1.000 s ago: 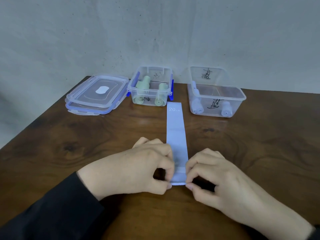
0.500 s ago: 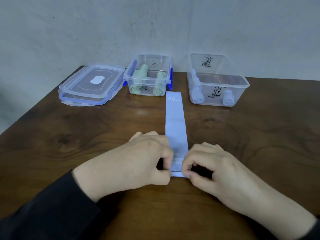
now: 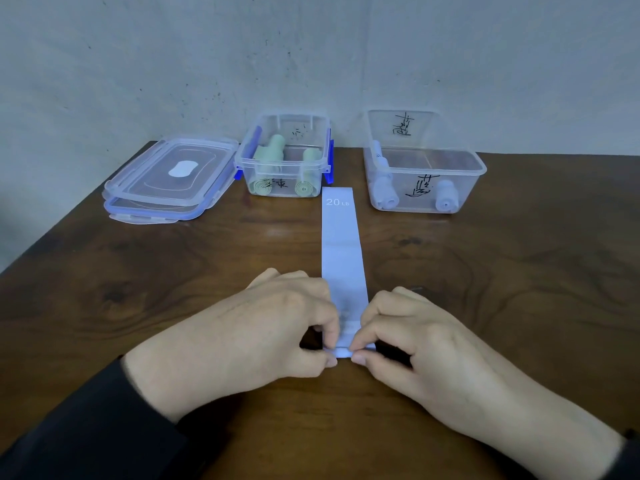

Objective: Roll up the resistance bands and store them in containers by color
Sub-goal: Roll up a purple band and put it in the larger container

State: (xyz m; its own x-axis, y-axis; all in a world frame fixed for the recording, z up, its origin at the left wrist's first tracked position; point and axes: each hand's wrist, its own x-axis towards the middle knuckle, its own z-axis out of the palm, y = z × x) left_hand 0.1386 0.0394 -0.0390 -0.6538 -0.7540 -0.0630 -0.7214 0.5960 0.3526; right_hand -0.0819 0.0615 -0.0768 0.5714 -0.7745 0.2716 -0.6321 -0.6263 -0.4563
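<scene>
A pale blue resistance band (image 3: 341, 251) marked "20 LB" lies flat on the wooden table, running away from me. My left hand (image 3: 263, 337) and my right hand (image 3: 415, 344) pinch its near end, which is folded into a small first turn. A clear container (image 3: 287, 159) at the back centre holds rolled green bands (image 3: 266, 157). To its right, a second clear container (image 3: 420, 164) holds rolled pale blue bands (image 3: 384, 188).
Two clear lids with blue clips (image 3: 169, 178) are stacked at the back left. The table's left edge runs diagonally close to them. A grey wall stands right behind the containers. Bare dark wood (image 3: 519, 271) spreads to the right.
Both hands have kept their pinch on the near end and turned it over a little. The view has tilted slightly; the containers have not moved.
</scene>
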